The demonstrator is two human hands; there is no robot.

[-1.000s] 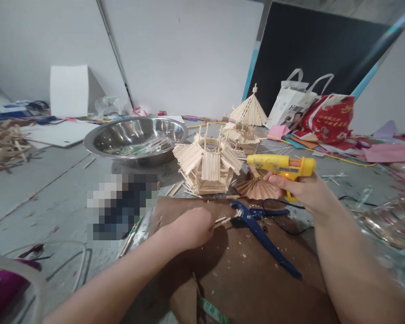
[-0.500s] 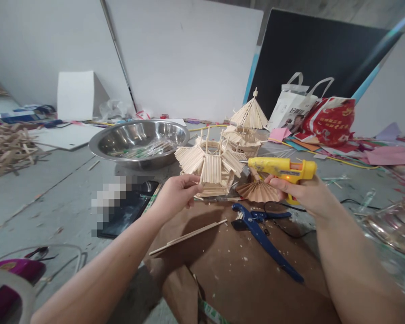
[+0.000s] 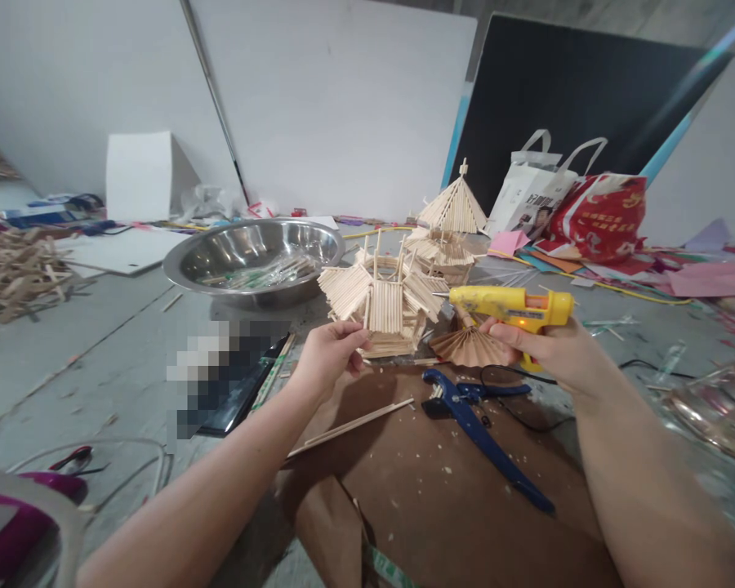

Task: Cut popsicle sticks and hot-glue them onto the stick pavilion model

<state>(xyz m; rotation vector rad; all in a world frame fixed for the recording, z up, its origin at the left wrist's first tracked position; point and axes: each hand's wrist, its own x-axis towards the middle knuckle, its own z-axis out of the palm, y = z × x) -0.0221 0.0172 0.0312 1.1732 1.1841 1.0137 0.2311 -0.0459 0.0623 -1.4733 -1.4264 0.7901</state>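
Note:
A small pavilion model made of pale wooden sticks [image 3: 385,306] stands on brown paper in front of me. My left hand [image 3: 334,353] is closed in a pinch at the near left edge of its roof; whatever lies between the fingertips is hidden. My right hand [image 3: 536,347] grips a yellow hot glue gun [image 3: 505,302], its nozzle pointing left close to the roof's right side. Below the gun is a folded brown paper fan [image 3: 470,349]. Blue cutters [image 3: 487,445] lie open on the paper, and a few loose sticks [image 3: 361,425] rest left of them.
Behind the model stands a taller stick tower [image 3: 453,204]. A steel basin [image 3: 177,269] with plastic-wrapped sticks is at the left, near a dark tablet-like device [image 3: 238,400]. Bags [image 3: 600,216] and coloured paper lie at the back right. The gun's black cord [image 3: 527,425] curves past the cutters.
My left hand has shifted slightly, its fingertips now a little higher and further right against the roof edge. The glue gun stays almost still. The view has tilted very slightly.

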